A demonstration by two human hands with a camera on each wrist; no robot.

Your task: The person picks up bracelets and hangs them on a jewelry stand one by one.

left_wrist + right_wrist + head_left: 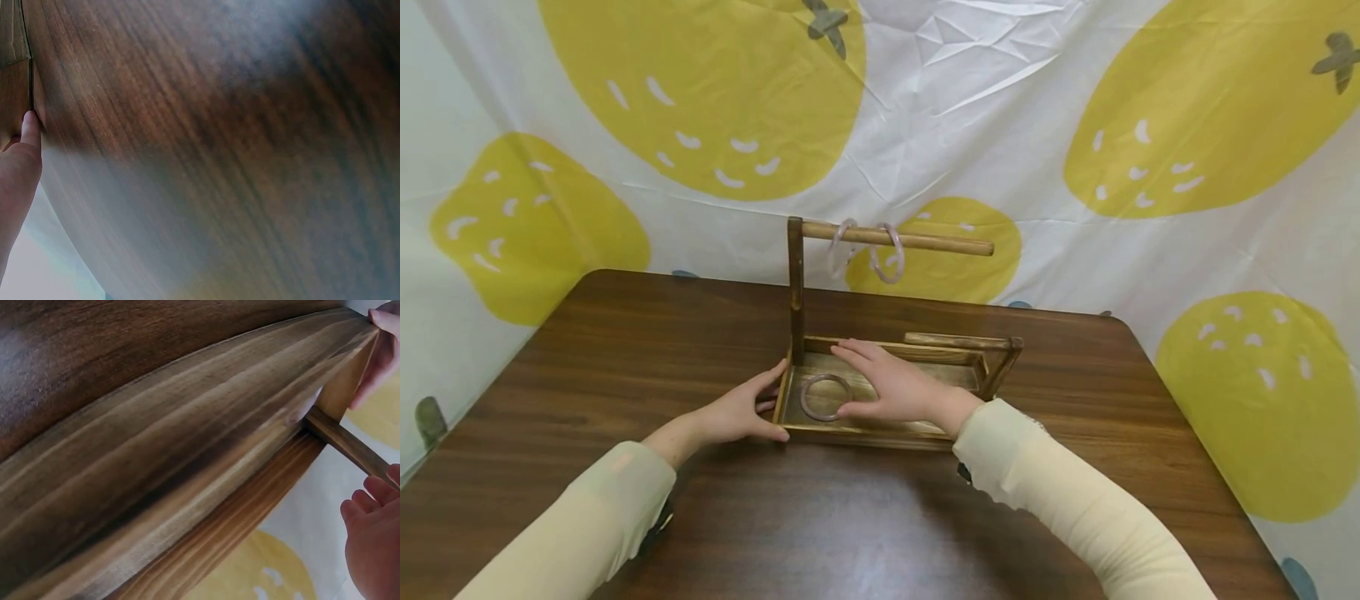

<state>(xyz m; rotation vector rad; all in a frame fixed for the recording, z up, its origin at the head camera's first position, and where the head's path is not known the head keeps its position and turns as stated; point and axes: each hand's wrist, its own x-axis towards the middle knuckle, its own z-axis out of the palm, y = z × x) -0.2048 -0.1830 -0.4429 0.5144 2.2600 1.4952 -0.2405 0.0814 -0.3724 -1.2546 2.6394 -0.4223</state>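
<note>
A wooden tray stand (880, 435) with an upright post and two bars sits on the table. Its left end is held by my left hand (733, 408), the thumb at the front corner and the fingers along the end wall. My right hand (898, 387) hovers over the tray with fingers extended, its thumb beside a pale translucent bangle (805, 400) lying flat inside. Whether the thumb touches the bangle I cannot tell. Two similar bangles, a left one (835, 250) and a right one (898, 250), hang on the upper bar (947, 242).
A lower bar (955, 341) runs leftward from a short post (1003, 367) at the stand's right end. Around it spreads the brown wooden table (715, 517). Behind hangs a white cloth (985, 125) with yellow lemon prints.
</note>
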